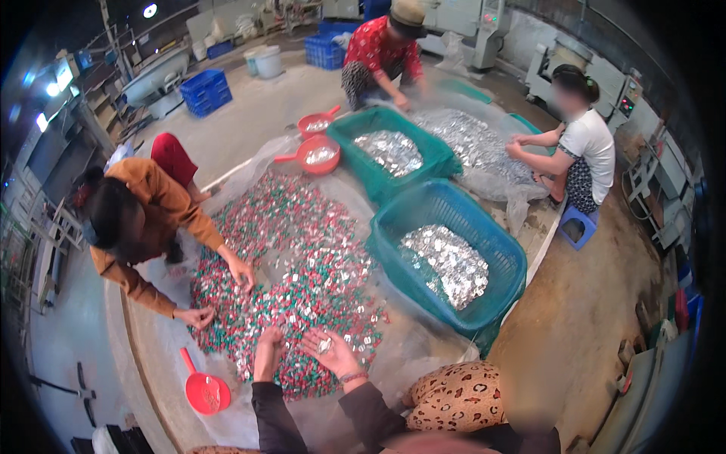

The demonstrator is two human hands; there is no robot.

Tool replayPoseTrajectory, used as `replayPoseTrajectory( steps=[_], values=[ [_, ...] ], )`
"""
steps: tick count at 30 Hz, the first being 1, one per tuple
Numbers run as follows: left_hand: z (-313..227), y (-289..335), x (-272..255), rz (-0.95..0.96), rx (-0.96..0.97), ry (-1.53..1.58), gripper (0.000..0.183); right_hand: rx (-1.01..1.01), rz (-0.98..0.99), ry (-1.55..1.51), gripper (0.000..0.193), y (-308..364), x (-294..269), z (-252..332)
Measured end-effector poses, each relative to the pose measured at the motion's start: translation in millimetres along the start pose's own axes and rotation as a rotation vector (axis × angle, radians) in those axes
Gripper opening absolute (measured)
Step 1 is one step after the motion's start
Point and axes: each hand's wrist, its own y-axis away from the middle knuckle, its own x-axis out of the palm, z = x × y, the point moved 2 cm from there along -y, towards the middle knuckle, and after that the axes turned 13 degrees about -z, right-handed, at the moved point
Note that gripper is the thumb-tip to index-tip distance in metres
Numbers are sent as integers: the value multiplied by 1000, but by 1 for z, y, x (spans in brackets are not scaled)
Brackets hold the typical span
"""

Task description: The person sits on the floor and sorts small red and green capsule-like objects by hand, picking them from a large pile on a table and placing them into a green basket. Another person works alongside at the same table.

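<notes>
Below me spreads a wide heap of small red, green and silver pieces [302,265] on clear plastic sheeting. Over its near edge, my left hand [268,346] is closed with its knuckles up, and what its fingers hold, if anything, is hidden. Close beside it my right hand [336,357] is turned palm up, fingers extended, with a few small silver metal pieces [324,345] lying on it. A bracelet circles the right wrist. The two hands are apart.
A blue-green basket [484,216] of silver pieces stands right, a green netted basket [355,125] behind it. Red dippers [207,393] [318,154] lie near left and far. A person in orange-brown sleeves [159,204] reaches into the heap; two people [594,144] [382,57] handle a silver pile.
</notes>
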Motion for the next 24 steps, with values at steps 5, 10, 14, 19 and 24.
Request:
replayPoseTrajectory(
  steps=[5,10,14,19,24],
  values=[
    [-10,3,58,344,608,-1219,27,-242,106,313,39,7,-10,-6],
    [-17,18,73,434,866,-935,38,-229,-96,404,25,-4,-10,2],
    [-42,-8,35,10,672,-750,28,52,-188,37,27,-12,-8,21],
    [27,-42,-9,-18,366,-1106,20,106,117,-108,37,-11,-15,44],
    [115,-43,-19,-222,866,-1249,24,-13,17,-76,19,-13,-20,52]
  ],
)
